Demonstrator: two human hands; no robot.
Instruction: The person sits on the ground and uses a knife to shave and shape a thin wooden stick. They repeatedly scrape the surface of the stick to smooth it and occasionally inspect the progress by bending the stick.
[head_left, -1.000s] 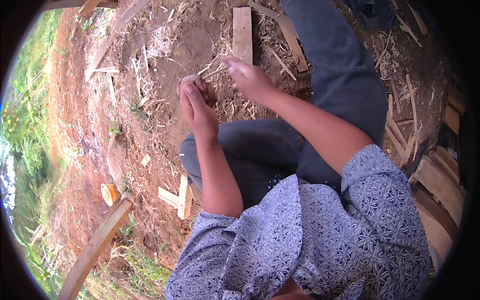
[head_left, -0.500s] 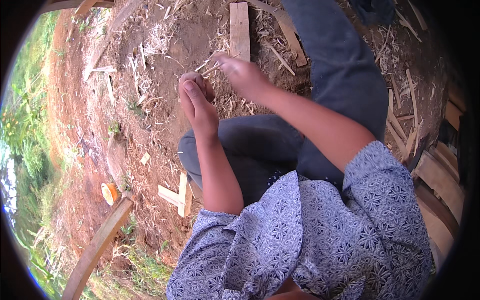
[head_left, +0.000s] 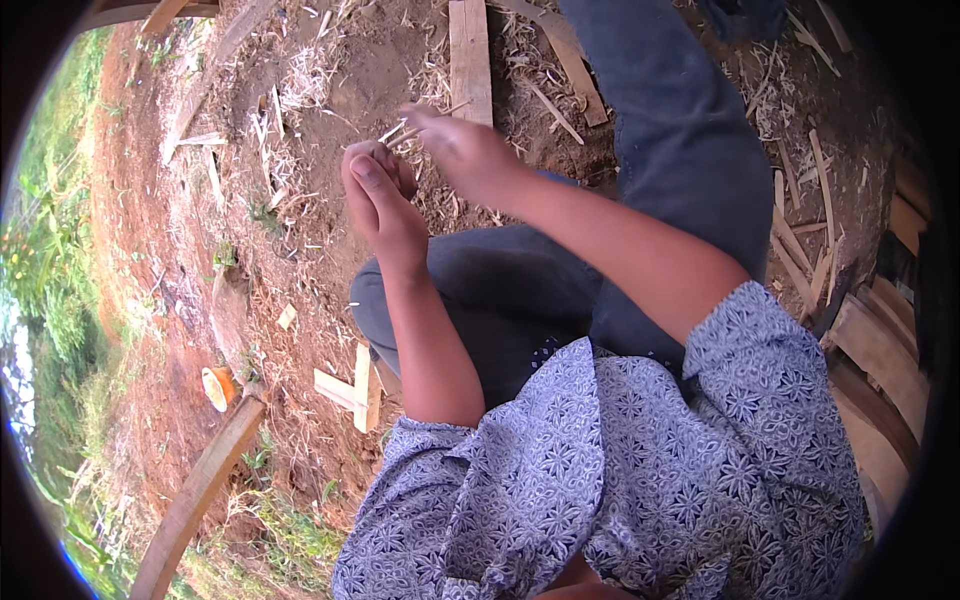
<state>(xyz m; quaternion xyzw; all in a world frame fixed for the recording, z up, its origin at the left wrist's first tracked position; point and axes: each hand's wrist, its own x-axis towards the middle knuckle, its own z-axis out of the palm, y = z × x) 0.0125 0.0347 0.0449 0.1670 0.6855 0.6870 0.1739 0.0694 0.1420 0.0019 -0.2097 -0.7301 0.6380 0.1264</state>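
Observation:
My left hand (head_left: 388, 205) is closed in a fist above my bent knee, its thumb lying along the top. From the fist a thin wooden stick (head_left: 402, 134) reaches toward my right hand (head_left: 468, 158). That hand is a little farther right, slightly blurred, its fingers curled with one pointing left. A thin end sticks out past its knuckles; whether it belongs to the same stick or to another thing, I cannot tell. What lies inside the right fingers is hidden.
A flat board (head_left: 470, 65) lies on shaving-strewn soil beyond my hands. Crossed wood pieces (head_left: 366, 390) rest by my left elbow. An orange container (head_left: 218, 388) and a curved wooden beam (head_left: 198, 490) are at left. Stacked timber (head_left: 880, 350) stands at right.
Both hands have shifted slightly left in the picture, and the ground things have shifted a little left as well. The left fist stays closed.

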